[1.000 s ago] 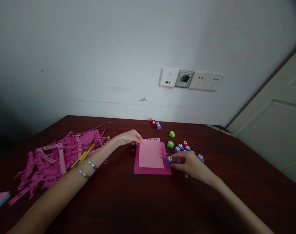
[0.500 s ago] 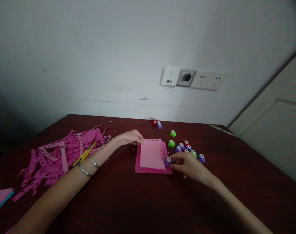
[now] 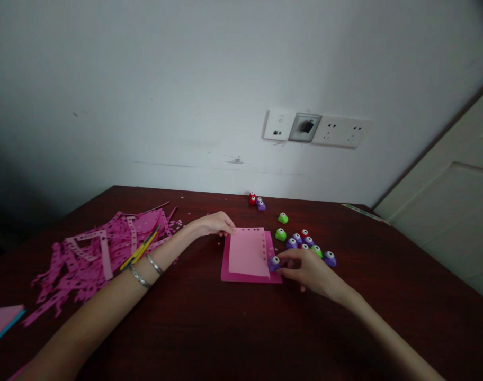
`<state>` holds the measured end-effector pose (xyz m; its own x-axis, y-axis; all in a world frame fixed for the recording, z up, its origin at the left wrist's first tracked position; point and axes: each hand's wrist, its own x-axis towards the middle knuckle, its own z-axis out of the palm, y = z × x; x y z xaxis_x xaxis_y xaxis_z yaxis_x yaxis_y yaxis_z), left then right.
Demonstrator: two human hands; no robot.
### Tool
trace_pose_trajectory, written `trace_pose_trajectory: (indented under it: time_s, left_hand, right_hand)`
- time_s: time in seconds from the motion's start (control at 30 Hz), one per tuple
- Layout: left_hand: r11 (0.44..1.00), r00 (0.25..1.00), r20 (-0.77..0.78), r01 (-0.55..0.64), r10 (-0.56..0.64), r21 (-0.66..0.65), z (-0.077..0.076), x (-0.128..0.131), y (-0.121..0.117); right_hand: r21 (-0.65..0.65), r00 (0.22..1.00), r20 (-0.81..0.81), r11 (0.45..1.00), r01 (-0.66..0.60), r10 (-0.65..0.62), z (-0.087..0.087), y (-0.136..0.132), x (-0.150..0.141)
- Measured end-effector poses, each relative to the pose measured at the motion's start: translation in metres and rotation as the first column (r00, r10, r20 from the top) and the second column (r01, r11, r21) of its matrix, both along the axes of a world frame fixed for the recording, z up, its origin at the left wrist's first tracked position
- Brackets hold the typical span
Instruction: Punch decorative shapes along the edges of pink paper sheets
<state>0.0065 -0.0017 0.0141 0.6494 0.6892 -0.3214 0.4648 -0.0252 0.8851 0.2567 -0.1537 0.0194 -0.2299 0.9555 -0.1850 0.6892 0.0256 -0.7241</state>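
Note:
A light pink sheet of paper (image 3: pixel 245 253) lies over a darker pink sheet (image 3: pixel 245 278). Small punched holes run along the light sheet's top and right edges. At its top left corner, my left hand (image 3: pixel 216 224) pinches the paper. My right hand (image 3: pixel 310 270) grips a purple craft punch (image 3: pixel 274 263) by its side, at the light sheet's lower right edge; whether the paper sits inside its slot cannot be made out. Just beyond that hand is a cluster of purple, red and green craft punches (image 3: pixel 297 239).
Left of the papers spreads a heap of pink paper scraps (image 3: pixel 82 264), with a yellow craft knife (image 3: pixel 140 250) on it. More punches (image 3: pixel 257 201) stand near the wall. A stack of coloured paper (image 3: pixel 3 323) shows at the left edge. Sockets (image 3: pixel 340 131) sit on the wall.
The whole view has shifted very slightly. Both hands, the paper and the purple punch keep the same places relative to each other.

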Motion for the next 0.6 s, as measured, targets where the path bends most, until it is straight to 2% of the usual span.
trace_pose_trajectory:
  time_s: [0.6]
  left_hand:
    - [0.999,0.999,0.018,-0.037,0.037,-0.009,-0.0022,0.0001,0.0004]
  right_hand:
    - [0.013,1.0,0.014,1.0,-0.016,0.016,-0.0006,-0.0007,-0.0008]
